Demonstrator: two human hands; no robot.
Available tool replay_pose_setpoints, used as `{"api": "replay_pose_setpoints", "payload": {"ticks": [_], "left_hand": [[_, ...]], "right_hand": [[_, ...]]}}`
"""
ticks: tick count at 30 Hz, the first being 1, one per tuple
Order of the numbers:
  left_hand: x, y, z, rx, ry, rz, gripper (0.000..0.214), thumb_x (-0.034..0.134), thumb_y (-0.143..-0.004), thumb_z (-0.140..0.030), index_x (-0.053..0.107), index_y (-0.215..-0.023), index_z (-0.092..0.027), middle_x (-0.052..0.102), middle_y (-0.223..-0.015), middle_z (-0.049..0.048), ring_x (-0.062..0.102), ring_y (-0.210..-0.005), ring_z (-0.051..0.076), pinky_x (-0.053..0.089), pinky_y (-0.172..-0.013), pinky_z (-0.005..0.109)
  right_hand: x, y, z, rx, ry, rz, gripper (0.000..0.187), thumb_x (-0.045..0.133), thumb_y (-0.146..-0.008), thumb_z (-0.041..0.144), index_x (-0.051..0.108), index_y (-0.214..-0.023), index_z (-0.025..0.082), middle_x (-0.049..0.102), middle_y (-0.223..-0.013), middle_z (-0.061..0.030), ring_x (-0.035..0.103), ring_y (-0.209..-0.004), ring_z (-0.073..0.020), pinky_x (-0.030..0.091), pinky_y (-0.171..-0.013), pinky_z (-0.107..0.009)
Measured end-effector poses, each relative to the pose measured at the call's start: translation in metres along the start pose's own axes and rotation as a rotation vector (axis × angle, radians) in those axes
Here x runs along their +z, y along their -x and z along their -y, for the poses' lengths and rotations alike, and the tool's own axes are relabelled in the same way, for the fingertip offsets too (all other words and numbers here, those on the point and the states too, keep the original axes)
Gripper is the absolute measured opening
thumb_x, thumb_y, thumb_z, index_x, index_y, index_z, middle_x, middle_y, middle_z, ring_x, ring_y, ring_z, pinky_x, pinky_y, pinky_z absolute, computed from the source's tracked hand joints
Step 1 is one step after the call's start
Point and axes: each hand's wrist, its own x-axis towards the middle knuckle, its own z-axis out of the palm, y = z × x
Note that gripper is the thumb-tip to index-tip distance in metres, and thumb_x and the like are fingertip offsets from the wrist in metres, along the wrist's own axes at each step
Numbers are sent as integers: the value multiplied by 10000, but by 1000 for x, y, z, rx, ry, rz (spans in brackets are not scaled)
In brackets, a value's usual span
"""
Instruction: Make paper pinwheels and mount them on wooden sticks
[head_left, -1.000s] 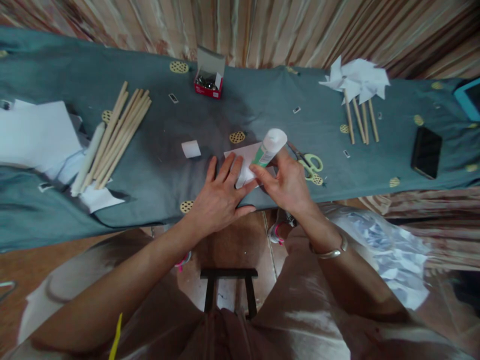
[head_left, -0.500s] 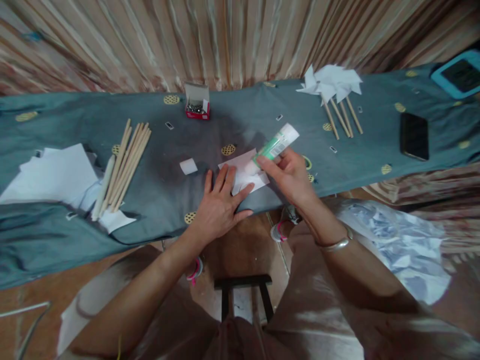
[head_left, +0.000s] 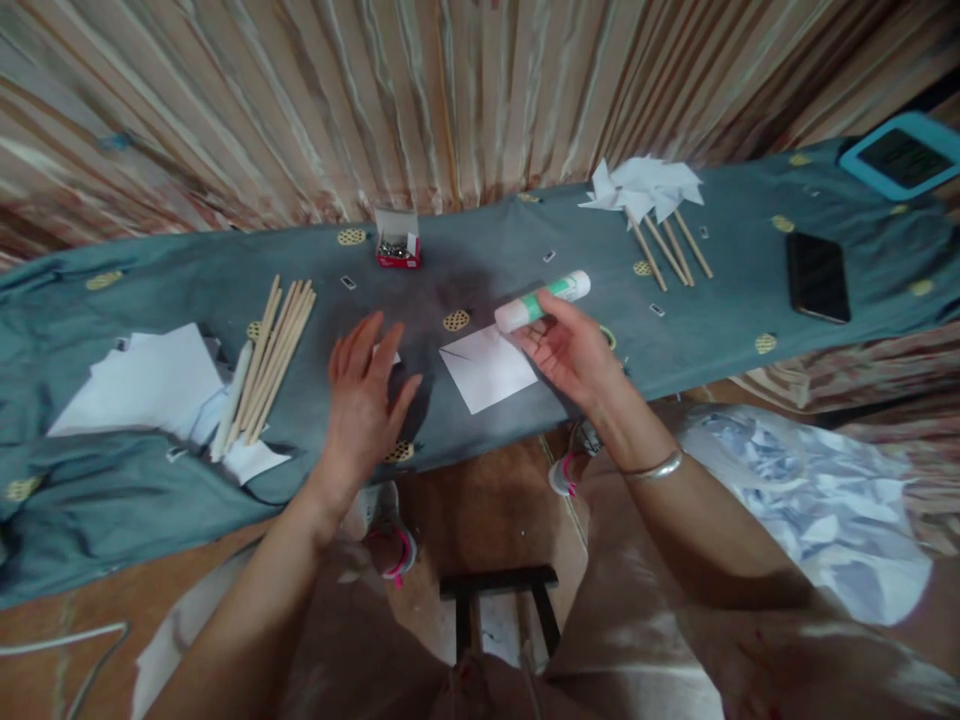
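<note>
My right hand point(head_left: 574, 350) grips a white and green glue stick point(head_left: 544, 302), tilted, just above the far right edge of a white paper piece point(head_left: 487, 370). The paper lies flat on the cloth, with crease lines at its left corner. My left hand point(head_left: 367, 385) is raised left of the paper, fingers apart and holding nothing. A small white object point(head_left: 396, 357) shows beside its fingers, mostly hidden by them; I cannot tell whether it is a cap or a paper scrap.
Wooden sticks point(head_left: 277, 360) and white paper sheets point(head_left: 150, 385) lie at left. A red box of small metal pieces point(head_left: 398, 248) stands at the back. Paper pinwheels point(head_left: 649, 188), a phone point(head_left: 817, 277) and a blue-framed device point(head_left: 904, 157) are at right. A bag of paper scraps point(head_left: 832, 510) sits below.
My left hand has lifted off the paper and moved left to the small white object. The glue stick has come up off the paper and turned flatter in my right hand.
</note>
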Motion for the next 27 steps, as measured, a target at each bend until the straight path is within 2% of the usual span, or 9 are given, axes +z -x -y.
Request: {"api": "replay_pose_setpoints", "payload": {"ticks": [3,6,8,11,13,16,19,27], "left_hand": [[2,-5,21,-108,-20,13,465,583,-901,-376,560,-1328,-193,617,-1312,148,543,-1239,326,444,-1051,502],[1,-9,28,-179,4,29,329,593,-881,-341,670,-1158,-180,687,-1133,127,619,-1086,301,501,-974,478],[-1,-13,24,-233,99,27,287,622,-860,-319,698,-1095,-173,701,-1077,112,653,-1013,268,532,-929,437],[-4,-15,11,-323,373,20,309,665,-834,-328,704,-1103,-182,711,-1051,85,685,-923,211,572,-834,342],[-3,-15,1,-357,522,15,335,690,-816,-353,709,-1107,-189,717,-1048,74,689,-927,202,579,-825,320],[1,-15,-10,-381,655,18,357,723,-788,-372,722,-1091,-184,725,-1048,74,697,-923,199,587,-829,318],[4,-15,-16,-404,730,13,388,754,-766,-370,724,-1091,-159,728,-1040,82,702,-911,199,592,-819,312],[4,-16,-21,-380,746,-5,371,756,-789,-392,725,-1090,-178,741,-1029,64,704,-925,206,591,-836,321]], "right_hand": [[6,1,-2,43,19,-4,138,740,-744,294,626,-777,224,743,-807,-1,723,-873,-165,591,-920,-334],[13,3,-8,64,37,49,185,792,-704,303,646,-781,218,748,-816,-6,722,-844,-164,595,-910,-332],[19,6,-12,63,24,98,252,848,-654,326,673,-791,207,753,-833,-10,718,-825,-154,599,-879,-306],[27,11,-17,65,7,125,334,900,-589,390,707,-782,198,758,-824,-14,705,-765,-133,605,-767,-245],[32,14,-19,70,11,123,347,912,-567,410,718,-762,198,754,-791,-10,687,-707,-119,593,-686,-215],[37,15,-21,66,-12,112,348,937,-523,390,706,-701,199,740,-741,8,669,-669,-107,581,-665,-207],[39,15,-23,52,-24,119,348,946,-513,371,691,-675,198,739,-750,11,670,-686,-108,577,-698,-225],[42,15,-25,32,17,133,338,938,-518,374,710,-688,193,733,-733,9,668,-697,-114,572,-718,-234]]}}
